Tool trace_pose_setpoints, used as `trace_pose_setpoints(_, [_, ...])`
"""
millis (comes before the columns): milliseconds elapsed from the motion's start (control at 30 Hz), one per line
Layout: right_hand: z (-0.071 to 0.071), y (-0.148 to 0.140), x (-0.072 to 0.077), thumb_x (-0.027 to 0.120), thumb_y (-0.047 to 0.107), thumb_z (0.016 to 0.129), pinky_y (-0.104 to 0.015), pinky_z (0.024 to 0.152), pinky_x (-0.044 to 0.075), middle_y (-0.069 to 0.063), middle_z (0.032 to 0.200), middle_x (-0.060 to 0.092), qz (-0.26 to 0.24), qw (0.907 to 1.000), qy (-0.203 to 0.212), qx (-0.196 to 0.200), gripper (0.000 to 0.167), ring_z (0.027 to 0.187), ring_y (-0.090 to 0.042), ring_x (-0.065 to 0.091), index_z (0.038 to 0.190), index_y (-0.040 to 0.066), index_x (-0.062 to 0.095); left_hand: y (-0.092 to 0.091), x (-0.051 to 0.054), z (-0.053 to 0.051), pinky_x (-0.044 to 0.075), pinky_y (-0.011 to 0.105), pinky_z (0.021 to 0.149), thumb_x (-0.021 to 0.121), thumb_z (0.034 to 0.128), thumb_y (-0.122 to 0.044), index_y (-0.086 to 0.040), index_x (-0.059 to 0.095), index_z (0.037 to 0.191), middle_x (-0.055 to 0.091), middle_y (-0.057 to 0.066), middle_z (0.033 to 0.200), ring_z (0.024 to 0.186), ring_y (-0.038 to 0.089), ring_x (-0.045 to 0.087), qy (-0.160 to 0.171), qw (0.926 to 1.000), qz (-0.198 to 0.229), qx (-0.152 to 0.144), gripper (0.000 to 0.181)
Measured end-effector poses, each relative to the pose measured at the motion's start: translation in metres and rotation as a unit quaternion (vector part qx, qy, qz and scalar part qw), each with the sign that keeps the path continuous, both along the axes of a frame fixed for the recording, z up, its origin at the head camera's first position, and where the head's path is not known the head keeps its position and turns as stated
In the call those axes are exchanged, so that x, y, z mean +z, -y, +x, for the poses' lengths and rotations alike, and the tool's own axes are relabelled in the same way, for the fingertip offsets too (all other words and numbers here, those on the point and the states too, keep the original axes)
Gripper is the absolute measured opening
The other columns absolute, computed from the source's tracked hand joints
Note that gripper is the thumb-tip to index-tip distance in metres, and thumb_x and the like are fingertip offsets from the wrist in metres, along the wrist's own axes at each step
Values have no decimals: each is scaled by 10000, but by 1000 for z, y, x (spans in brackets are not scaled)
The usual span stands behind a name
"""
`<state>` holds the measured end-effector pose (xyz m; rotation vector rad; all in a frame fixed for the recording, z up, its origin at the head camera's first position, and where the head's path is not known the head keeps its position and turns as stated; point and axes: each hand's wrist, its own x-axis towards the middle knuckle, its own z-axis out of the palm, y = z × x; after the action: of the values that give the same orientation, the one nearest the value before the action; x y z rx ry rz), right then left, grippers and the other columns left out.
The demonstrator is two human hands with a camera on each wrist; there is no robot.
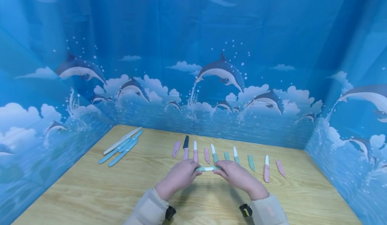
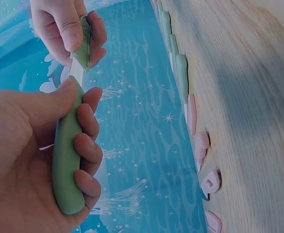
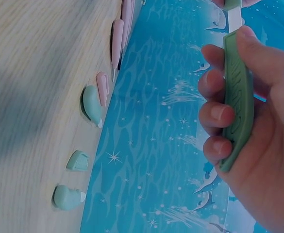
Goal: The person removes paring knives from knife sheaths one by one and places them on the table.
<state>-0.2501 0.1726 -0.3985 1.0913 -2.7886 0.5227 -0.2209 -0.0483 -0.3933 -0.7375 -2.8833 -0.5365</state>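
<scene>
Three pink-handled knives (image 1: 266,173), three pink sheaths (image 1: 280,168), three green-handled knives (image 2: 67,155) and three green sheaths (image 3: 239,97) are showing; light-blue pieces (image 1: 123,152) are overlapping, uncountable.

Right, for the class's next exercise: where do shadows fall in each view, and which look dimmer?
Head view: brightest, soft shadows on the table at lower centre; left wrist view: dimmer, a broad soft-edged shadow across the table, green knife handle distinct; right wrist view: also dim, a blurry shadow towards the left edge, raised lettering on the green sheath discernible.
</scene>
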Motion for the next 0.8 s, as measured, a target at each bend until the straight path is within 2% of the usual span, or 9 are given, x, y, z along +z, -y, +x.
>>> trace_pose_setpoints(267, [0, 0, 0, 582, 211, 964, -295, 705, 531, 70, 862, 647, -9, 10000, -31, 10, 125, 790, -83, 606, 1013, 120, 652, 0, 0, -1, 528, 252, 721, 635, 922, -294, -102, 695, 1053, 644, -35, 897, 785, 73, 577, 72, 10000, -4, 59, 240])
trace_pose_setpoints(567, [-2, -2, -1, 559, 247, 977, -272, 689, 518, 101, 859, 626, -18, 9998, 201, -65, 148, 768, -33, 576, 1025, 140, 649, 0, -1, -1, 529, 250, 720, 631, 926, -296, -104, 693, 1060, 647, -34, 904, 786, 73, 582, 74, 10000, -7, 28, 242])
trace_pose_setpoints(800, [-1, -2, 1, 567, 221, 974, -266, 671, 510, 82, 855, 627, -79, 9994, 310, -101, 132, 741, -20, 553, 1020, 129, 650, 1, -2, -1, 522, 239, 700, 631, 925, -289, -109, 690, 1057, 644, -41, 891, 751, 55, 566, 133, 9999, 59, 56, 231])
